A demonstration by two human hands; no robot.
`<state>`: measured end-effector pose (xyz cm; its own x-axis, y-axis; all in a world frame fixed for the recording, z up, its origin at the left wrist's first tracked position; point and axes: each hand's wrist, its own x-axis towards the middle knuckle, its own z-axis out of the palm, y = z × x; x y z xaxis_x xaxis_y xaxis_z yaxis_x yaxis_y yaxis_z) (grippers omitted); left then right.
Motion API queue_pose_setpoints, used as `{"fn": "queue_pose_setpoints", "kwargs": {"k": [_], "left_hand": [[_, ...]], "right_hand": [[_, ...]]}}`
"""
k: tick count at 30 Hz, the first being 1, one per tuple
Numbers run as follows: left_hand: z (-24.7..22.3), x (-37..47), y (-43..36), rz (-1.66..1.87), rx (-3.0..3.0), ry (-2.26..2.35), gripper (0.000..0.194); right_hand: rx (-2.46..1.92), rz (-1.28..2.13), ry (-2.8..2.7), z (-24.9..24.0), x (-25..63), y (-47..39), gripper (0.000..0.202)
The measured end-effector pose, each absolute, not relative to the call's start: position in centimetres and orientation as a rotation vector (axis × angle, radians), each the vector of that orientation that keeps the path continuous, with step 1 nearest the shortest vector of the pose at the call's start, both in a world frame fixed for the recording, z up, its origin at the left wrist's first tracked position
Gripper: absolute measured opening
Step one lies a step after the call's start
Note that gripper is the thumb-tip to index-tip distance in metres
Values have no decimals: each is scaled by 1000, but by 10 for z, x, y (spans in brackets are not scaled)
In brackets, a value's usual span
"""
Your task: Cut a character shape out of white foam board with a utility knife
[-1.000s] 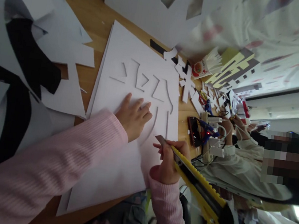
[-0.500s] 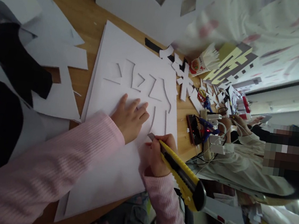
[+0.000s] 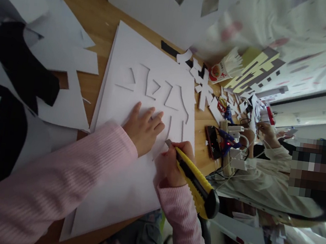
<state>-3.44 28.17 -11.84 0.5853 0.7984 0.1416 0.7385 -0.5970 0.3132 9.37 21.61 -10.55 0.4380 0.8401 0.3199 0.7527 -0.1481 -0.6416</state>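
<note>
A white foam board (image 3: 111, 195) lies on another sheet on the wooden table, with several dark cut lines and strokes across its upper part. My left hand (image 3: 144, 129) rests flat on the board, fingers spread, just below the cut marks. In my right hand (image 3: 174, 163) is a yellow and black utility knife (image 3: 199, 180), its handle pointing down to the right. The short blade is at the board's surface, close to the lower end of a curved cut line. My fingers partly hide the knife's front end.
White and black board offcuts (image 3: 77, 60) pile up at the left. To the right are cut letter pieces (image 3: 203, 89), a paper cup (image 3: 219, 71), a phone (image 3: 212, 142), a blue glue gun (image 3: 226, 142) and a power strip (image 3: 228, 162) with cables. Another person's hand (image 3: 266, 133) works beyond.
The knife's handle has swung slightly up and left, while the blade stays near the same curved line. My left hand keeps its place on the board. The whole view has shifted a little.
</note>
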Motion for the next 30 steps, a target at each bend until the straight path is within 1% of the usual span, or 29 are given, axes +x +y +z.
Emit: {"fn": "queue_pose_setpoints", "kwargs": {"k": [5, 8, 11, 30], "left_hand": [[-116, -35, 282, 376, 2563, 1268, 42], [-115, -36, 281, 386, 2548, 1266, 42], [-115, -36, 281, 372, 2545, 1263, 42], [-116, -36, 282, 394, 2553, 1265, 42]], "right_hand": [[-1863, 226, -1526, -95, 97, 211, 8], [-1842, 211, -1628, -90, 98, 207, 10], [-1834, 178, -1635, -90, 95, 203, 12], [-1953, 254, -1524, -90, 67, 175, 19]]}}
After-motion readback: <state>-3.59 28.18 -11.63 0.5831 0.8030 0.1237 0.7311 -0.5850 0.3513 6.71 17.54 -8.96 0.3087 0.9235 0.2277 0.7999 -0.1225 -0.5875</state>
